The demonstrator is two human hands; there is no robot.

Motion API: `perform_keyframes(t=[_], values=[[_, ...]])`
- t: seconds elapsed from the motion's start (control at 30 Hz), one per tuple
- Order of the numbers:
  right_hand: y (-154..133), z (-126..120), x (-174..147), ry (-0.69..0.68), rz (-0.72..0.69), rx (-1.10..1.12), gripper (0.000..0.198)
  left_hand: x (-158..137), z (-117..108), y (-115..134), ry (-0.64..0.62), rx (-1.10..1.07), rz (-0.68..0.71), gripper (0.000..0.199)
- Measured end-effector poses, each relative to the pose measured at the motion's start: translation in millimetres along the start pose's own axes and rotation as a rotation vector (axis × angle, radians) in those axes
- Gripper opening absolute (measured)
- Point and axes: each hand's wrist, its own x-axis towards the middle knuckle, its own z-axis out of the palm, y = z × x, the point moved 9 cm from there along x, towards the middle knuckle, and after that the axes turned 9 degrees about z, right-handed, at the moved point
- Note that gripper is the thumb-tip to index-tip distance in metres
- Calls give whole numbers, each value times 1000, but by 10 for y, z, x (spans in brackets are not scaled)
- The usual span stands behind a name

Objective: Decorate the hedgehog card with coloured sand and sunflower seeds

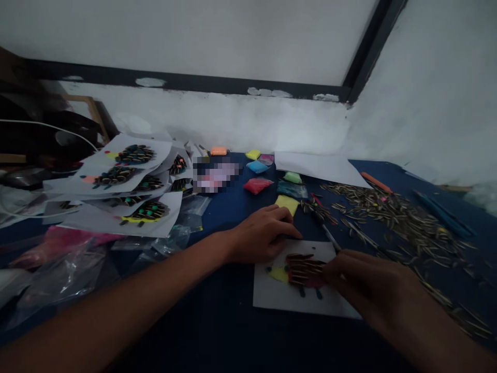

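A white sheet (275,295) lies on the blue table, bearing a hedgehog figure (305,272) with a yellow snout, a reddish body, dark feet and rows of striped seeds as spines. My left hand (267,233) rests over the sheet's upper left edge, its fingers bent loosely and apart, with nothing visible in them. At the figure's rear end my right hand (361,280) is closed in a pinch; whatever its fingertips hold is hidden. A thin grey stick (330,235) shows just above that hand; whether the hand grips it, I cannot tell.
Loose striped seeds (407,223) spread across the right side, near an orange stick (376,182) and a blue tool (442,212). Coloured clay packets, one red (258,185), lie beyond my hands. Finished hedgehog sheets (155,155) are stacked left, above clear plastic bags (73,274).
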Motion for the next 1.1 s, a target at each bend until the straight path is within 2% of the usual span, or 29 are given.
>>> perform_keyframes(t=[0.17,0.2,0.3,0.4,0.5,0.63,0.7,0.8,0.87,0.93,1.0,1.1], values=[[170,-309,64,191,7,-150,34,-5,2,-3,-5,-17,-3,36],[253,-397,81,258,38,-232,37,-5,4,-5,-10,-21,-6,36],[512,-487,143,321,104,-484,45,-3,2,-4,-17,-23,-14,36],[743,-351,220,191,147,-583,36,-1,2,3,-18,-22,-16,36],[818,-214,271,74,177,-649,32,3,-1,10,-11,-23,-11,36],[793,-164,318,15,220,-703,33,3,1,7,-17,-24,-14,37],[741,-169,333,34,187,-712,32,2,0,4,-18,-18,-16,37],[622,-258,313,167,108,-628,30,-3,0,0,-16,-13,-18,37],[567,-328,264,232,102,-475,27,-6,4,-1,-15,-18,-15,36],[521,-327,209,197,115,-260,25,-5,3,3,-9,-21,-7,36],[453,-268,149,105,137,-49,25,-1,2,6,-6,-21,-3,36],[290,-178,62,3,141,130,25,6,5,6,-16,-17,-14,36]])
